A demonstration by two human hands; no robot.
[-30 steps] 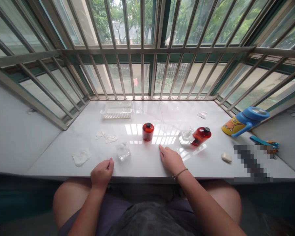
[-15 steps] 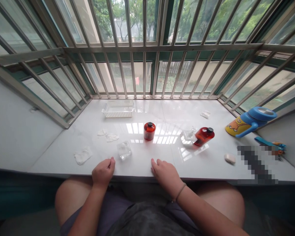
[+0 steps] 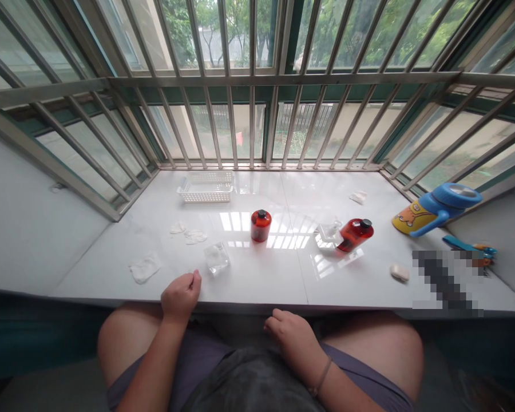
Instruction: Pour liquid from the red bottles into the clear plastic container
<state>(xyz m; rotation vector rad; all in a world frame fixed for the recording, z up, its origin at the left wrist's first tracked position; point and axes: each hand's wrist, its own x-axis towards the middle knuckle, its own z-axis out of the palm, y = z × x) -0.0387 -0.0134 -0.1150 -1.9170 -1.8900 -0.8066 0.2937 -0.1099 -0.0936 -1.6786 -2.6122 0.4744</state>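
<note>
My left hand (image 3: 181,294) rests at the front edge of the white tabletop, its fingers curled into a fist with the thumb on top; nothing shows in it. Nearest to it is a small clear square container (image 3: 217,259). My right hand (image 3: 292,337) hangs just below the table edge, above my lap. Its fingers are loosely curled together and no object is visible in them. A red-brown bottle (image 3: 261,227) with a black cap stands upright mid-table. To the right, a second red-brown bottle (image 3: 356,236) leans against another clear container (image 3: 328,234).
White crumpled tissues (image 3: 145,268) lie at left, another tissue (image 3: 358,197) at back right. A white perforated basket (image 3: 206,197) sits by the barred window. At right are a blue and yellow flask (image 3: 435,210), a pale soap-like block (image 3: 399,273), a blue strap (image 3: 459,245) and a blurred-out dark object.
My right hand has drawn back from the tabletop to below its front edge, and its fingers have curled in. My left hand and the objects on the table stay put.
</note>
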